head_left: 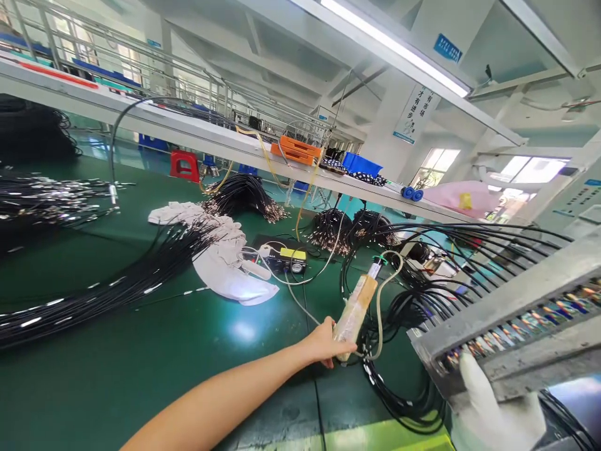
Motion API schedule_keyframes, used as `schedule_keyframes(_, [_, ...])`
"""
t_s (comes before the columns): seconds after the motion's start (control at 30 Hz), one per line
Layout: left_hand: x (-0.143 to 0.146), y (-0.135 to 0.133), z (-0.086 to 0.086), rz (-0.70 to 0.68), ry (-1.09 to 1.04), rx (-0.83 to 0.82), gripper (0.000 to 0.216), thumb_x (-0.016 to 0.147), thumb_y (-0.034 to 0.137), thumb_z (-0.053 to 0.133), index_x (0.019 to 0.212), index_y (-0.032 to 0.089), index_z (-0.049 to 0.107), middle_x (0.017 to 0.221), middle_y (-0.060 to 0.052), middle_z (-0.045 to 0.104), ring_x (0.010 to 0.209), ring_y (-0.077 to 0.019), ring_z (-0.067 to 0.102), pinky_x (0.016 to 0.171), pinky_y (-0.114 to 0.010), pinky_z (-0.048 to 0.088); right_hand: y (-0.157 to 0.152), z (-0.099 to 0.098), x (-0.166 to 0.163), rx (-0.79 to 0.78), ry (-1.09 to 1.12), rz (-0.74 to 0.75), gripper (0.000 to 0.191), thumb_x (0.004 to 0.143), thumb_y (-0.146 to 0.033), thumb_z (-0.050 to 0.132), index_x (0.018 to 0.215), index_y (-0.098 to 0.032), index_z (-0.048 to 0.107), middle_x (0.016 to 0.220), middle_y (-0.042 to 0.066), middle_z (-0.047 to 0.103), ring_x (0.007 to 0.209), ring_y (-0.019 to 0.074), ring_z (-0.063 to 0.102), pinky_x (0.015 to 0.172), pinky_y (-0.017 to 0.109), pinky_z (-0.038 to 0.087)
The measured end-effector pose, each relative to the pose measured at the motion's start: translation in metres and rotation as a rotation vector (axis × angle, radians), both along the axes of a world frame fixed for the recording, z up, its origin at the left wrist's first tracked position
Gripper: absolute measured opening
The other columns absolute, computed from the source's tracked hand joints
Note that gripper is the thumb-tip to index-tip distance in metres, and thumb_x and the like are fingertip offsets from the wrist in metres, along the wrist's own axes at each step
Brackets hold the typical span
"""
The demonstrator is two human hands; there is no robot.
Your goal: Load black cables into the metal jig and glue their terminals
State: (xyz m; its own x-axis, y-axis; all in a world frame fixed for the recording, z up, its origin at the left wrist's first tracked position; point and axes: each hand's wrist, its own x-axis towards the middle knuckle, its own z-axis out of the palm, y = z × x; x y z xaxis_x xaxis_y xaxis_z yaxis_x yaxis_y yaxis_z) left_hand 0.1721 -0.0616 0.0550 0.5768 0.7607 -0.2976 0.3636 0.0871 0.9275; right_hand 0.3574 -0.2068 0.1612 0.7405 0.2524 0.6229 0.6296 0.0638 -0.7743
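My bare left hand (323, 343) is closed around the lower end of a tape-wrapped dispensing syringe (357, 305). The syringe points up and away, with a pale hose looping off its tip. My right hand (493, 413), in a white glove, grips the near edge of a grey metal fixture (507, 300) at the lower right, one finger lying up against it. A row of small cable ends sits in the fixture's slot (530, 326). Black cables (469, 238) arc from the fixture back to the green table (141, 376).
A black controller box with a yellow label (284, 257) and a white cloth (225, 263) lie mid-table. A long black cable bundle (117, 288) crosses the left side. More coils lie under a shelf (188, 131) bearing an orange tray (295, 149) and a blue bin (361, 164).
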Motion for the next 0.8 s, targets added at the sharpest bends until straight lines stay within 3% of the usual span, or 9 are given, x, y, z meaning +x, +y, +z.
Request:
schedule_keyframes(0.13, [-0.025,-0.022,0.012,-0.051,0.330,0.438,0.046,0.083,0.047,0.055,0.109,0.010,0.055,0.105,-0.022,0.070,0.086,-0.0334,0.073,0.072,-0.039,0.057,0.005,-0.006,-0.005,-0.161,0.016,-0.065,0.045,0.065,-0.056,0.075,0.084,-0.016,0.066,0.085,0.012,0.069,0.083,0.0349,0.065,0.083,0.051,0.049])
schedule_keyframes(0.23, [-0.057,-0.033,0.028,-0.053,0.431,0.520,0.044,0.080,0.045,0.056,0.104,0.009,0.060,0.103,-0.024,0.070,0.097,-0.0410,0.069,0.080,-0.046,0.053,0.011,-0.018,0.007,-0.226,0.019,-0.055,0.048,0.064,-0.059,0.076,0.082,-0.015,0.066,0.083,0.013,0.070,0.084,0.0340,0.065,0.086,0.050,0.049])
schedule_keyframes(0.33, [-0.092,-0.034,0.044,-0.083,0.351,0.461,0.042,0.082,0.050,0.054,0.101,0.013,0.061,0.092,-0.016,0.071,0.078,-0.0312,0.070,0.067,-0.037,0.053,0.020,-0.027,0.016,-0.185,0.044,0.052,0.052,0.066,-0.058,0.075,0.092,-0.013,0.068,0.090,0.013,0.071,0.088,0.0324,0.065,0.091,0.049,0.048])
schedule_keyframes(0.43, [-0.114,-0.024,0.049,-0.129,0.028,0.263,0.050,0.084,0.055,0.055,0.113,0.016,0.058,0.093,-0.008,0.070,0.064,-0.0196,0.065,0.054,-0.028,0.049,0.027,-0.029,0.016,-0.125,0.118,0.166,0.056,0.068,-0.054,0.075,0.102,-0.011,0.069,0.098,0.014,0.072,0.092,0.0314,0.065,0.093,0.048,0.047])
schedule_keyframes(0.57, [-0.114,-0.004,0.039,-0.042,-0.271,0.239,0.054,0.080,0.052,0.063,0.120,0.016,0.059,0.113,-0.008,0.063,0.100,-0.0232,0.059,0.082,-0.031,0.050,0.029,-0.031,0.016,-0.102,0.198,0.197,0.056,0.069,-0.052,0.076,0.106,-0.010,0.069,0.101,0.014,0.071,0.093,0.0313,0.064,0.093,0.048,0.047])
schedule_keyframes(0.67, [-0.108,0.003,0.033,0.021,-0.205,0.284,0.048,0.079,0.051,0.062,0.114,0.018,0.063,0.115,-0.007,0.054,0.111,-0.0244,0.051,0.097,-0.034,0.045,0.023,-0.039,0.023,-0.132,0.196,0.208,0.057,0.069,-0.052,0.076,0.109,-0.011,0.069,0.104,0.013,0.071,0.097,0.0323,0.065,0.095,0.048,0.046])
schedule_keyframes(0.8, [-0.114,0.002,0.041,-0.101,-0.099,0.503,0.036,0.076,0.047,0.068,0.099,0.019,0.067,0.112,-0.004,0.043,0.114,-0.0230,0.046,0.104,-0.034,0.040,0.012,-0.052,0.038,-0.210,0.132,0.174,0.060,0.068,-0.055,0.077,0.106,-0.010,0.070,0.099,0.013,0.073,0.096,0.0337,0.065,0.096,0.049,0.046])
